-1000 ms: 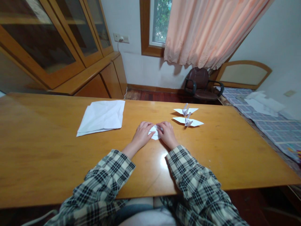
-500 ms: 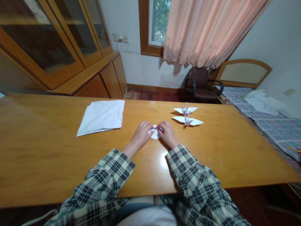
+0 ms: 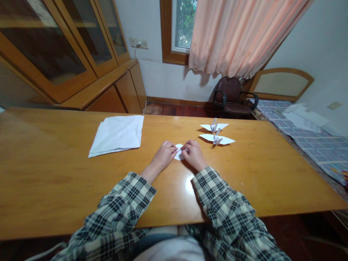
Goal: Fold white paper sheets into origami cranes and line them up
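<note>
A small folded piece of white paper point(image 3: 178, 156) lies on the table between my hands. My left hand point(image 3: 166, 152) grips its left side, fingers closed over the edge. From the other side, my right hand point(image 3: 192, 152) pinches the paper with thumb and fingers together. The fingers cover much of the folds, so the exact shape is hard to make out. To the right, beyond my right hand, stand two paper cranes, the nearer crane point(image 3: 224, 140) and the farther crane point(image 3: 222, 126), both with spread wings.
A stack of white paper sheets point(image 3: 119, 134) lies at the left on the wooden table point(image 3: 67, 188). Past the far edge are a dark chair point(image 3: 230, 90), a glass-doored cabinet point(image 3: 106, 76) and a bed with a checked cover point(image 3: 307, 134).
My fingers have shifted slightly on the folded paper, and more of its far tip shows between them. The cranes and the stack stay where they were.
</note>
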`<state>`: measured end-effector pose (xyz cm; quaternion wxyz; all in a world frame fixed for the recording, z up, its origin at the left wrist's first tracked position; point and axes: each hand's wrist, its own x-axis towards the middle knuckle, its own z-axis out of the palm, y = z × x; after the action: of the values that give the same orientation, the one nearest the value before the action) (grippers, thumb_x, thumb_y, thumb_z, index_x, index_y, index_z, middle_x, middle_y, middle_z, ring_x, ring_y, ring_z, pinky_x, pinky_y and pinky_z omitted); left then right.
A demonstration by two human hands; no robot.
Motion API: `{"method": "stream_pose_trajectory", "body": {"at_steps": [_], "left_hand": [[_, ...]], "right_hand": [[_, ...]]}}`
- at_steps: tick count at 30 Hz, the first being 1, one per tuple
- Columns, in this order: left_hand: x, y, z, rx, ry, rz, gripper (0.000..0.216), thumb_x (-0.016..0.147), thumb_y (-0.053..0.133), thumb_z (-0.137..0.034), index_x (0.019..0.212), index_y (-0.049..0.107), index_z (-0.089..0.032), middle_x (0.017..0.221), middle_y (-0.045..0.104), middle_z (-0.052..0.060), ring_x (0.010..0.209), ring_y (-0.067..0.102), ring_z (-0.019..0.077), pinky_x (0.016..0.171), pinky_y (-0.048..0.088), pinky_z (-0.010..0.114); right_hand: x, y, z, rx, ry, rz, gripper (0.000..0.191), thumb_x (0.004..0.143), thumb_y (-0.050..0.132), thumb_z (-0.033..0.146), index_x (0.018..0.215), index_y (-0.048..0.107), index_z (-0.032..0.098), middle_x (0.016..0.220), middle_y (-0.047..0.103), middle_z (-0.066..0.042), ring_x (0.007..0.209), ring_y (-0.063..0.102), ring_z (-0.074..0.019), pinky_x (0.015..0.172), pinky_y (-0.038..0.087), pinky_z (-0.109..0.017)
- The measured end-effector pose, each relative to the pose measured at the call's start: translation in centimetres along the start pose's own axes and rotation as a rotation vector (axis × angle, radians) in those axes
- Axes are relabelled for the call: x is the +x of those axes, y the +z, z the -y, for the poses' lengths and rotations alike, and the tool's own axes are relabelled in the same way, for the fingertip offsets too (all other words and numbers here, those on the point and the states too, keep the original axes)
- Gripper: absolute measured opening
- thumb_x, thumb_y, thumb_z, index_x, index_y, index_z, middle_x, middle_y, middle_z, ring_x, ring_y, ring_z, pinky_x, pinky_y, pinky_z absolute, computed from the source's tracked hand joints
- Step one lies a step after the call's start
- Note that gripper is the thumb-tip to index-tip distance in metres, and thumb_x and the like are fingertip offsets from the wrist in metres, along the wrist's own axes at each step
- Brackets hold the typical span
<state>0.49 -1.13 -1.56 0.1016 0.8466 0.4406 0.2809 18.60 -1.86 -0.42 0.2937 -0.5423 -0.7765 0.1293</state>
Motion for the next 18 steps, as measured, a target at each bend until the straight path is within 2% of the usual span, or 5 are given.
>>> {"method": "stream_pose_trajectory", "body": {"at_steps": [8, 18], "left_hand": [[0.0, -0.4, -0.4, 0.004, -0.007, 0.05, 0.019, 0.09, 0.055, -0.021, 0.098, 0.073, -0.02, 0.09, 0.065, 0.008, 0.092, 0.053, 0.022, 0.085, 0.047, 0.038], [-0.3, -0.7, -0.2, 0.001, -0.009, 0.085, 0.023, 0.091, 0.055, -0.024, 0.106, 0.073, -0.023, 0.093, 0.065, 0.007, 0.095, 0.053, 0.022, 0.085, 0.047, 0.037]], "right_hand": [[-0.3, -0.8, 1.2, -0.135, -0.087, 0.031, 0.016, 0.086, 0.054, 0.018, 0.08, 0.069, 0.018, 0.09, 0.064, -0.007, 0.095, 0.049, -0.0233, 0.085, 0.037, -0.039], [-0.7, -0.3, -0.1, -0.003, -0.068, 0.014, 0.022, 0.082, 0.05, 0.01, 0.084, 0.071, 0.015, 0.086, 0.063, -0.008, 0.088, 0.055, -0.0207, 0.085, 0.044, -0.033]]}}
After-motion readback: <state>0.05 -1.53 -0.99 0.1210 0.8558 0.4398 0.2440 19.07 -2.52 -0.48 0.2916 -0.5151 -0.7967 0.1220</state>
